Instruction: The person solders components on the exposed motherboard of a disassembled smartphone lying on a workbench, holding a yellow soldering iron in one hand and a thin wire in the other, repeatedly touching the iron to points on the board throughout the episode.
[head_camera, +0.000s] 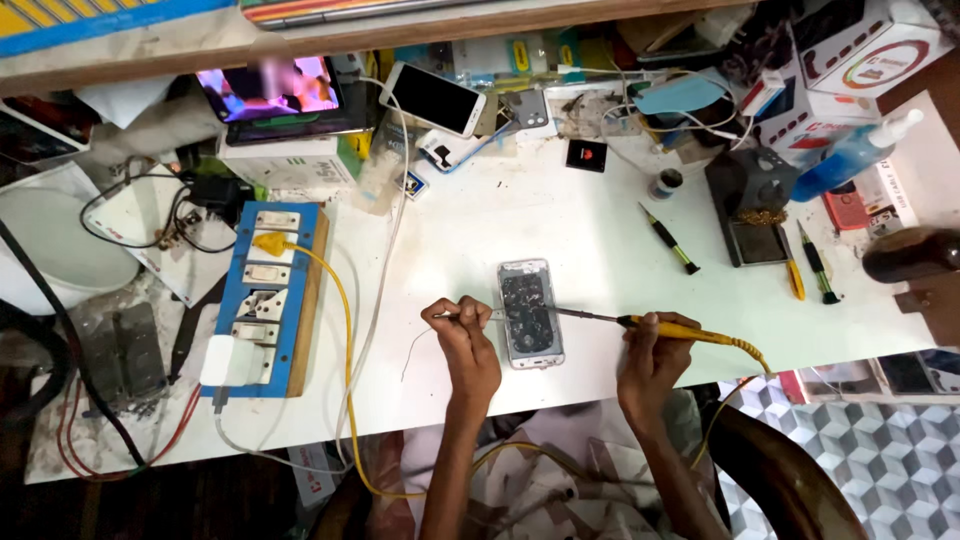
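The opened phone (530, 313) lies flat on the white table (600, 230), back cover off and dark insides up, its long axis running away from the person, so it sits squarely between the two hands. The soldering iron (640, 323) comes in from the right, lying almost crosswise to the phone, its thin tip reaching over the phone's right edge near the middle. The right hand (650, 352) is closed around the iron's yellow handle, just beside the phone's lower right corner, with the yellow cord (745, 352) trailing off the table edge behind it. On the other side the left hand (462, 335) pinches a slim metal tool, probably tweezers (478, 314), whose point meets the phone's left edge; a fine wire (412, 352) hangs below that hand. Both hands sit about equally close, one at each long side. Farther left stands a blue switchboard (268, 295) with a yellow plug; to the right, two small screwdrivers (670, 240) lie well apart from the phone.
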